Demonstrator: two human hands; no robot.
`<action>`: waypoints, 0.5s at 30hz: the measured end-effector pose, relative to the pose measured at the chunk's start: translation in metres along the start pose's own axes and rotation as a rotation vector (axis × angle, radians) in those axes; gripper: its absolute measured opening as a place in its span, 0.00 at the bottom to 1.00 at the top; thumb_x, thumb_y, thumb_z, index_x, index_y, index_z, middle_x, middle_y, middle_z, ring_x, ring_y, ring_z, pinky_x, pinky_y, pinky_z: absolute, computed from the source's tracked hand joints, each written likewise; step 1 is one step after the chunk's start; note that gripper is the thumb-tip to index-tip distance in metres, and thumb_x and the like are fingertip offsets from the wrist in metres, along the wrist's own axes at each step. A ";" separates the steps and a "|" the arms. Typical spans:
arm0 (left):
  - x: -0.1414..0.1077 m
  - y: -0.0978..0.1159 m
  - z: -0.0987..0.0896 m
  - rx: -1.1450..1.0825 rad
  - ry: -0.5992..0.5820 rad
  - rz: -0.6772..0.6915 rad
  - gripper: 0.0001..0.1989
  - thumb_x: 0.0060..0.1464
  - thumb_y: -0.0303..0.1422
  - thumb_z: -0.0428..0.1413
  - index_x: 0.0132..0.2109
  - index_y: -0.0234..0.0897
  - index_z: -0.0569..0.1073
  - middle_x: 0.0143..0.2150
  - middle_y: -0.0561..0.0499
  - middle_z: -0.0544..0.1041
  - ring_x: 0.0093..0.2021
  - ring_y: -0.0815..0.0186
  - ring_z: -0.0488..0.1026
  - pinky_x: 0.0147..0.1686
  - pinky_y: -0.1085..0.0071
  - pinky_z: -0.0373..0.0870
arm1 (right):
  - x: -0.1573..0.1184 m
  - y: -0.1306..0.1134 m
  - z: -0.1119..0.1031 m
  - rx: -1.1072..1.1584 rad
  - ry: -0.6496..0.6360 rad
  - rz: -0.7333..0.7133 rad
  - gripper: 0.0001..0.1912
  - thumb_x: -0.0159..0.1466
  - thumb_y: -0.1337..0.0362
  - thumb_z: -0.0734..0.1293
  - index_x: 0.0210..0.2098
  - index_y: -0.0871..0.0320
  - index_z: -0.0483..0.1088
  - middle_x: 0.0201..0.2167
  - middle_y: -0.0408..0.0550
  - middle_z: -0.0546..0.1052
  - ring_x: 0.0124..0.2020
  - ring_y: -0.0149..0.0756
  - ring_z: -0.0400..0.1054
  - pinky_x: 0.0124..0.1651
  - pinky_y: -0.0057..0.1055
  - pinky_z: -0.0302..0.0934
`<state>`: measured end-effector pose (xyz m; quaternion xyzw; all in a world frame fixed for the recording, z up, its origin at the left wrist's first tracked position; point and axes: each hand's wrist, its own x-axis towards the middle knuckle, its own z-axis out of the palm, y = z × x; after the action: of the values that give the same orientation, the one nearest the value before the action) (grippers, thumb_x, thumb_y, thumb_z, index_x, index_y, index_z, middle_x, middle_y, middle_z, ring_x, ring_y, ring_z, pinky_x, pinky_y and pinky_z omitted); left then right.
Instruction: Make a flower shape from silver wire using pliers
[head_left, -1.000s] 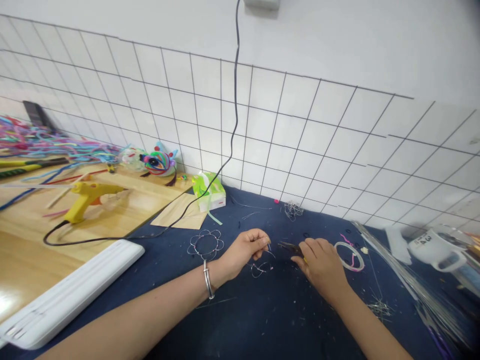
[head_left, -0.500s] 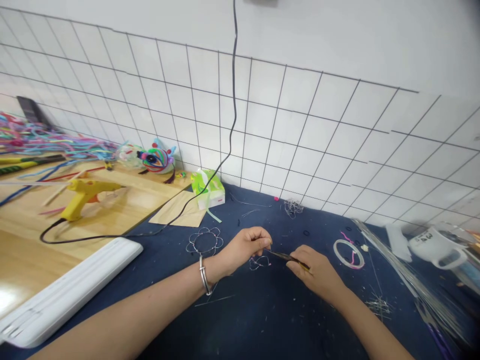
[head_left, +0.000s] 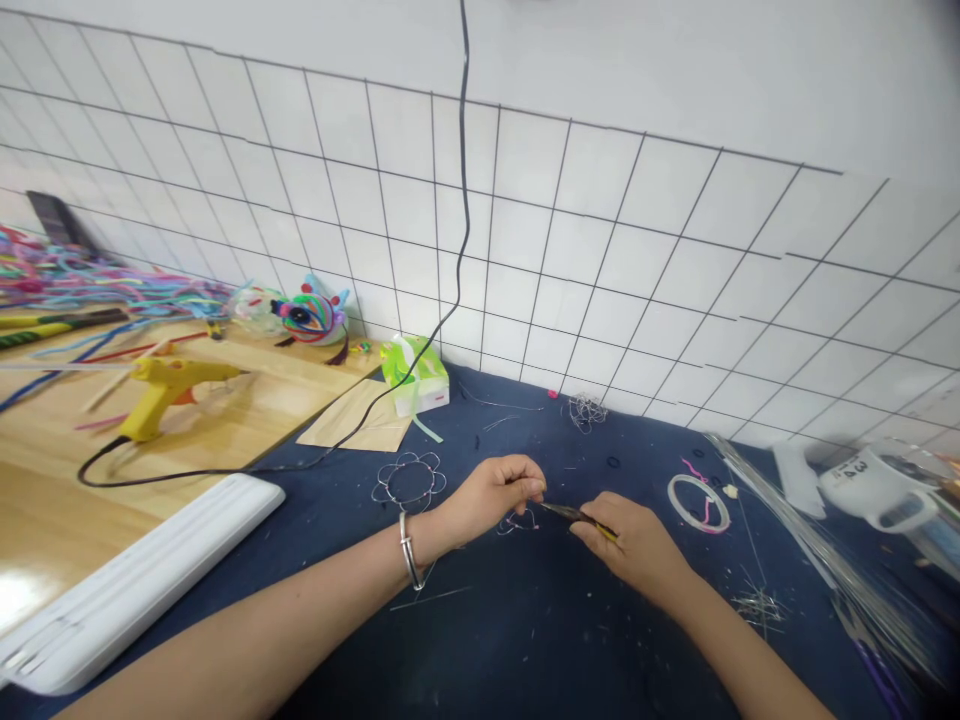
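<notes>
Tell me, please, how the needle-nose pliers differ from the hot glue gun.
The needle-nose pliers are gripped in the right hand; the hot glue gun lies on the wooden tabletop. The pliers taper to a dark nose; the glue gun has a bulky yellow body. Both show yellow.

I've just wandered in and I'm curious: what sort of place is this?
Probably a craft workbench. A yellow glue gun lies near a heap of colourful strands, a flower-shaped wire piece sits nearby, and the right hand grips pliers.
</notes>
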<state>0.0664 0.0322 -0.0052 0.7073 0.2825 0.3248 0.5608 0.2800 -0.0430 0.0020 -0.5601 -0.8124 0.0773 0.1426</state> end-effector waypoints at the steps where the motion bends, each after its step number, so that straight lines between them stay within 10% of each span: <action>1: 0.000 -0.001 0.000 0.015 -0.001 0.004 0.07 0.53 0.31 0.49 0.33 0.33 0.69 0.29 0.54 0.70 0.23 0.75 0.63 0.26 0.77 0.60 | 0.000 0.000 0.000 -0.009 -0.002 -0.002 0.17 0.64 0.53 0.55 0.31 0.56 0.67 0.26 0.44 0.66 0.29 0.31 0.61 0.33 0.26 0.53; 15: -0.004 0.009 0.000 0.322 0.076 0.125 0.07 0.54 0.28 0.48 0.31 0.35 0.70 0.26 0.55 0.68 0.26 0.73 0.65 0.27 0.78 0.61 | 0.002 -0.007 -0.003 0.183 -0.068 0.015 0.19 0.64 0.54 0.54 0.24 0.58 0.64 0.22 0.40 0.65 0.26 0.27 0.60 0.30 0.24 0.50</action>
<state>0.0641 0.0270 0.0026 0.7914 0.3073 0.3360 0.4079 0.2739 -0.0443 0.0070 -0.5479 -0.8020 0.1714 0.1649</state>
